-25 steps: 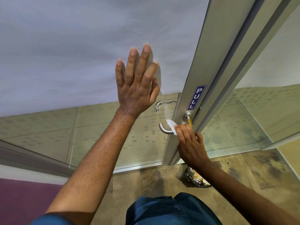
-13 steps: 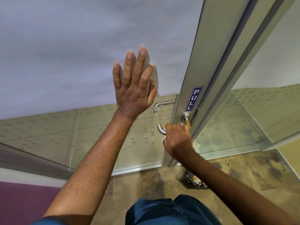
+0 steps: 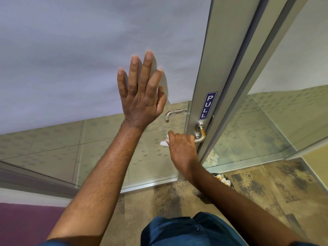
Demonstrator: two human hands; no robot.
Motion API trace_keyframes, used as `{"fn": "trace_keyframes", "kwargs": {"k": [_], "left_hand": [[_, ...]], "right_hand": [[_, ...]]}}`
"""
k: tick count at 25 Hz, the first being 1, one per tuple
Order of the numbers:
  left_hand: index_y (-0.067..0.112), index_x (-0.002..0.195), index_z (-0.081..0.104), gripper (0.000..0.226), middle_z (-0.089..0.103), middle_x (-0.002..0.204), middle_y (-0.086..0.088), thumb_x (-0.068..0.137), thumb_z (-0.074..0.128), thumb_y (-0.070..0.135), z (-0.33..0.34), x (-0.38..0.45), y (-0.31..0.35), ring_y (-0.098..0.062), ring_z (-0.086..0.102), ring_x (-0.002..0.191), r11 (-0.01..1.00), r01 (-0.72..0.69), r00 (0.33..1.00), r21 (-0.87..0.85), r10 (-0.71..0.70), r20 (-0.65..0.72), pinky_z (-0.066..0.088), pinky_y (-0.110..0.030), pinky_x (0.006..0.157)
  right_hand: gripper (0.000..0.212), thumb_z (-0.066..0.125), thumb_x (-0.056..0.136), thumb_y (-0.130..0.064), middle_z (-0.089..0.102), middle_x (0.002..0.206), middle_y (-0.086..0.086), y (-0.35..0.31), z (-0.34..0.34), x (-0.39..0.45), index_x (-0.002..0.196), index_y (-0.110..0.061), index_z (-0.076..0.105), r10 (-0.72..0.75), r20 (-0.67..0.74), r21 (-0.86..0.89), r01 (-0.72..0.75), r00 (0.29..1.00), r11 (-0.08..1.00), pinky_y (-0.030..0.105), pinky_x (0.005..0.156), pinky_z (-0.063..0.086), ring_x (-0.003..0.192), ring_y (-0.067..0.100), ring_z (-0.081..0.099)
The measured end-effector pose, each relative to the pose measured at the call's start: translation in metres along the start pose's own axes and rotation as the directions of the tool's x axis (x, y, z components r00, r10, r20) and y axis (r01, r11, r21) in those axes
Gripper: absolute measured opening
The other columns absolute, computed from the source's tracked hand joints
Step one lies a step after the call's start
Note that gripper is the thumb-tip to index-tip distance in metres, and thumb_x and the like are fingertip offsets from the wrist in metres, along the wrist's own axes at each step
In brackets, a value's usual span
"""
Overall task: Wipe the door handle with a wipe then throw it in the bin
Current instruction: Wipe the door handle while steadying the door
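Note:
A metal lever door handle (image 3: pixel 199 133) sticks out of the aluminium door frame (image 3: pixel 204 71), just below a blue PULL sticker (image 3: pixel 207 105). My right hand (image 3: pixel 182 150) is wrapped over the lever's left part with a white wipe (image 3: pixel 164 142) pressed under the fingers; a corner of the wipe pokes out on the left. My left hand (image 3: pixel 142 96) lies flat with fingers spread on the frosted door panel (image 3: pixel 88 50), above and left of the handle. A bin (image 3: pixel 224 180) holding crumpled paper sits on the floor behind my right forearm, mostly hidden.
A second lever handle (image 3: pixel 174 114) shows through the glass on the door's far side. Clear lower glass reveals tiled floor beyond. A glass side panel (image 3: pixel 284 112) stands to the right. Mottled brown floor lies under me; a purple surface (image 3: pixel 26 226) is at the lower left.
My right hand has slid left along the lever with the wipe, uncovering the handle's base by the frame. My left hand stays flat on the door.

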State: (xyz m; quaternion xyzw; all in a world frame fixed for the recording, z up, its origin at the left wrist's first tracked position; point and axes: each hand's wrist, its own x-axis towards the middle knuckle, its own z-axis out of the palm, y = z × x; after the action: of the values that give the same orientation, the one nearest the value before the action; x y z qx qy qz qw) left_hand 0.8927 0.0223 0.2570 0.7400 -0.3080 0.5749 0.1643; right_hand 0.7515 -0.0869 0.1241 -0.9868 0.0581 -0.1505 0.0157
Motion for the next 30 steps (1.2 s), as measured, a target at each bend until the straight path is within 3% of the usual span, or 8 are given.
{"fn": "trace_keyframes", "kwargs": {"k": [3,7,11,13,18,23,28,30], "left_hand": [[0.019,0.139,0.049,0.049,0.033,0.166,-0.010,0.093,0.064,0.021,0.000,0.001,0.000,-0.027,0.006,0.167,1.000,-0.001,1.000,0.006,0.001,-0.005,0.000,-0.048,0.135],[0.019,0.140,0.048,0.048,0.032,0.166,-0.010,0.094,0.062,0.022,0.000,-0.001,-0.001,-0.020,-0.001,0.167,1.000,0.011,1.000,0.009,-0.011,-0.006,0.000,-0.048,0.136],[0.019,0.140,0.048,0.046,0.033,0.166,-0.011,0.096,0.060,0.023,0.001,0.000,0.000,-0.021,-0.001,0.167,1.000,0.009,1.000,0.004,-0.009,-0.003,-0.001,-0.048,0.136],[0.019,0.140,0.048,0.046,0.033,0.166,-0.011,0.096,0.060,0.023,0.000,0.000,0.000,-0.021,-0.001,0.167,1.000,0.012,1.000,0.001,-0.012,0.000,-0.001,-0.048,0.136],[0.018,0.142,0.048,0.049,0.033,0.165,-0.011,0.094,0.062,0.022,-0.001,0.000,0.000,-0.020,-0.003,0.167,1.000,0.012,1.000,0.005,-0.012,0.008,-0.001,-0.048,0.136],[0.018,0.140,0.048,0.050,0.033,0.165,-0.011,0.093,0.065,0.022,-0.002,0.001,0.000,-0.020,-0.004,0.167,1.000,0.016,1.000,0.008,-0.016,0.016,-0.001,-0.048,0.135],[0.018,0.140,0.048,0.051,0.032,0.165,-0.011,0.093,0.066,0.022,-0.001,0.001,0.000,-0.020,-0.004,0.167,1.000,0.015,1.000,0.009,-0.015,0.013,-0.002,-0.048,0.136],[0.019,0.140,0.048,0.051,0.032,0.165,-0.011,0.092,0.066,0.022,-0.001,0.001,0.000,-0.020,-0.003,0.167,1.000,0.015,1.000,0.009,-0.015,0.008,-0.001,-0.048,0.136]], "right_hand": [[0.051,0.048,0.102,-0.008,0.066,0.118,0.008,0.034,0.013,-0.031,0.153,-0.011,0.043,-0.120,-0.203,0.068,0.136,0.972,0.988,0.047,0.096,0.045,0.108,0.027,0.061],[0.057,0.055,0.096,-0.010,0.055,0.149,0.009,0.063,0.009,-0.047,0.151,-0.018,0.043,-0.111,-0.116,0.057,0.119,0.987,0.991,0.050,0.105,0.032,0.141,0.030,0.047],[0.054,0.065,0.095,-0.034,0.057,0.132,0.010,0.071,0.003,-0.051,0.146,-0.023,0.052,0.116,-0.113,0.079,-0.107,0.987,0.991,0.039,0.083,0.037,0.115,0.027,0.047],[0.045,0.058,0.099,-0.031,0.053,0.120,0.010,0.072,0.001,-0.047,0.143,-0.022,0.057,0.246,-0.126,0.250,-0.210,0.961,0.945,0.032,0.076,0.042,0.102,0.021,0.047],[0.024,0.059,0.103,-0.025,0.045,0.119,0.001,0.070,-0.009,-0.034,0.123,-0.023,0.073,0.535,0.046,0.758,-0.378,0.843,0.531,0.014,0.089,0.049,0.101,0.003,0.052],[0.020,0.064,0.099,-0.018,0.060,0.119,0.006,0.074,-0.020,-0.025,0.114,-0.012,0.076,0.688,0.266,0.845,-0.507,0.675,0.171,0.031,0.093,0.056,0.102,0.011,0.061],[0.015,0.054,0.097,-0.001,0.066,0.099,0.009,0.084,-0.027,-0.013,0.101,-0.008,0.067,0.753,0.421,0.839,-0.532,0.506,-0.112,0.021,0.066,0.049,0.088,0.019,0.060],[0.014,0.052,0.096,0.001,0.062,0.098,0.012,0.085,-0.027,-0.009,0.104,-0.008,0.060,0.737,0.482,0.824,-0.532,0.474,-0.196,0.029,0.071,0.050,0.090,0.023,0.057]]}}
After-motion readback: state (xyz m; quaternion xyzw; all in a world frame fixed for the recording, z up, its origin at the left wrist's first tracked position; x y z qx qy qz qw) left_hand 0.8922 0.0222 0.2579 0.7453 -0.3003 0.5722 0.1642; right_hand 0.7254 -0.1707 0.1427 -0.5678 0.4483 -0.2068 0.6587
